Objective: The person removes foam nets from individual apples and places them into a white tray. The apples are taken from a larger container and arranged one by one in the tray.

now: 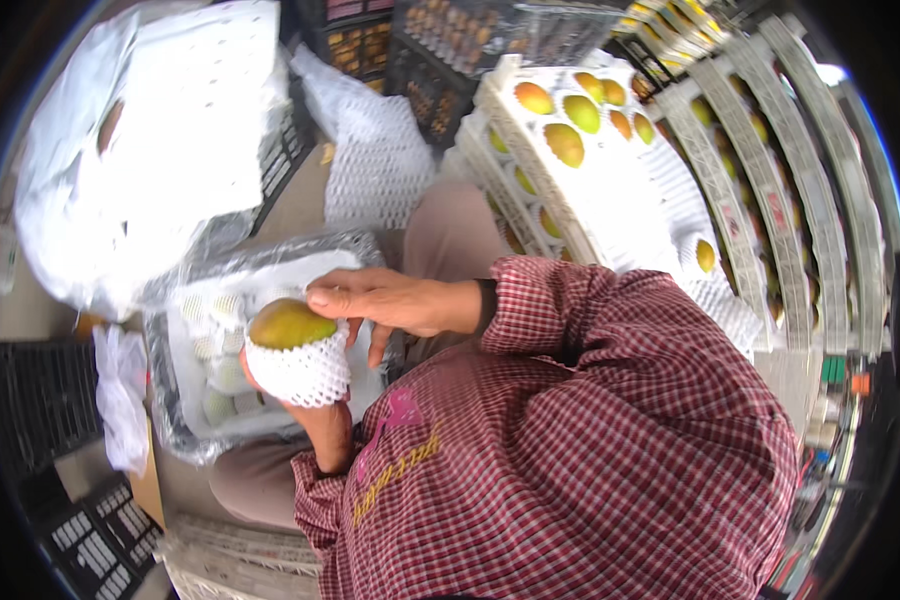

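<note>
My left hand (322,424) holds a yellow-green mango (291,324) from below, its fingers mostly hidden behind the fruit. A white foam net sleeve (300,375) wraps the lower part of the mango, and the top is bare. My right hand (390,300), with a dark band at the wrist, lies against the side of the mango with its fingers apart. Beneath both hands is a plastic-lined crate (166,397) holding several net-wrapped fruits (225,371) on white lining.
White crates of mangoes (562,217) stand at upper right, beside a tall crate stack (776,202). Foam net sleeves (379,161) lie in a pile ahead. A plastic-covered white sheet (187,127) tops a dark crate at upper left. Black crates (45,397) and a plastic bag (124,397) are at left.
</note>
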Tool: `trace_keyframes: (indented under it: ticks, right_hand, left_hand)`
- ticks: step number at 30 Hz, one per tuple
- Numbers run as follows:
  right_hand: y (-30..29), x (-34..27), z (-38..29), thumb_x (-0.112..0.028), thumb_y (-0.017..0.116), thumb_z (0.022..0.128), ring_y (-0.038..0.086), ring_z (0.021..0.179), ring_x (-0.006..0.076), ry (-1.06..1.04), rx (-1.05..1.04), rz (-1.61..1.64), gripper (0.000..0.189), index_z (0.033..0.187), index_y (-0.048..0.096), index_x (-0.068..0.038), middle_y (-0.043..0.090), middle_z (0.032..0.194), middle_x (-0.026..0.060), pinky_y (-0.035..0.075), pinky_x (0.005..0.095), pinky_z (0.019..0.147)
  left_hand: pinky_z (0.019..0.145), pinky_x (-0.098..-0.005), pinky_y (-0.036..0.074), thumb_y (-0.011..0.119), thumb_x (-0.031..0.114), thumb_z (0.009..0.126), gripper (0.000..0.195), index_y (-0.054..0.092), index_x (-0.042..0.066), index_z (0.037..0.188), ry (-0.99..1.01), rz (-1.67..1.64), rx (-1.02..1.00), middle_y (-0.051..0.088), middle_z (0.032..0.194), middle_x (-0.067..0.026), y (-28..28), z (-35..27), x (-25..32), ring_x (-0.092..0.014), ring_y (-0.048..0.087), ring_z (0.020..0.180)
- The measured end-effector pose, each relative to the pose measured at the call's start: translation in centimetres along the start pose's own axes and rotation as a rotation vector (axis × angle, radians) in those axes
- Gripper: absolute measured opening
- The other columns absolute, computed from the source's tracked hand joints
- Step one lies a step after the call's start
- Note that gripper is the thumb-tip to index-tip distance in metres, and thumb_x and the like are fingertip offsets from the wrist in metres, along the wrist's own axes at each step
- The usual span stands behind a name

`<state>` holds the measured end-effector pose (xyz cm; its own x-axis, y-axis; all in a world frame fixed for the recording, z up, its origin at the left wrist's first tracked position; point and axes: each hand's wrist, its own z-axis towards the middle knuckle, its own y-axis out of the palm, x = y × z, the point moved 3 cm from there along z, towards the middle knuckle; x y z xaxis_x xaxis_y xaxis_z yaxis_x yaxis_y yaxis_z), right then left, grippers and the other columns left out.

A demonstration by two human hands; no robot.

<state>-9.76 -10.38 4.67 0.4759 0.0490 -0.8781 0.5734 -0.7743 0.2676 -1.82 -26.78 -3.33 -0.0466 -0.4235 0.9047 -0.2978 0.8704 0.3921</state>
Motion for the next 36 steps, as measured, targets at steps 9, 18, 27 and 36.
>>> trace_keyframes:
  ticks: [9, 18, 27, 36]
  right_hand:
    - [-12.2, -1.0, -13.0, -0.033, 0.075, 0.086, 0.053, 0.127, 0.0241, -0.427, 0.218, 0.527, 0.084, 0.148, 0.030, 0.002, 0.051, 0.137, 0.0144, 0.043, 0.0415, 0.109]
    - [-29.6, 0.6, -25.9, -0.046, 0.085, 0.070, 0.058, 0.120, 0.0301, 0.060, 1.322, -0.314, 0.113, 0.147, 0.027, 0.012, 0.052, 0.134, 0.0297, 0.053, 0.0404, 0.094]
    - [-32.2, 0.6, -25.9, -0.056, 0.083, 0.070, 0.063, 0.113, 0.0325, 0.245, 1.397, -0.802, 0.115, 0.144, 0.031, 0.015, 0.057, 0.127, 0.0285, 0.059, 0.0348, 0.080]
    - [-33.2, 1.5, -25.8, -0.034, 0.083, 0.077, 0.060, 0.116, 0.0283, -0.029, 1.352, -0.167, 0.093, 0.142, 0.037, 0.012, 0.055, 0.130, 0.0220, 0.059, 0.0366, 0.080]
  left_hand:
    - [0.068, -0.0243, 0.057, 0.073, 0.000, 0.081, 0.102, 0.007, 0.009, 0.158, 0.192, 0.326, -0.912, 0.006, 0.164, -0.0184, 13.9, 0.6, 2.2, -0.026, 0.063, 0.112]
    - [0.068, -0.0241, 0.057, 0.064, -0.003, 0.090, 0.089, 0.007, 0.012, 0.158, -0.112, 0.330, -0.777, 0.023, 0.159, -0.0174, 11.7, 0.6, -0.9, -0.020, 0.067, 0.100]
    - [0.073, -0.0301, 0.058, 0.060, 0.007, 0.096, 0.068, 0.026, 0.010, 0.154, -0.139, 0.354, -0.438, 0.033, 0.154, -0.0158, 7.2, 2.2, -1.2, -0.022, 0.065, 0.099]
    - [0.066, -0.0308, 0.057, 0.058, 0.006, 0.096, 0.050, 0.044, 0.006, 0.144, -0.218, 0.478, 0.080, 0.053, 0.137, -0.0121, -6.4, 1.4, -5.5, -0.018, 0.067, 0.089]
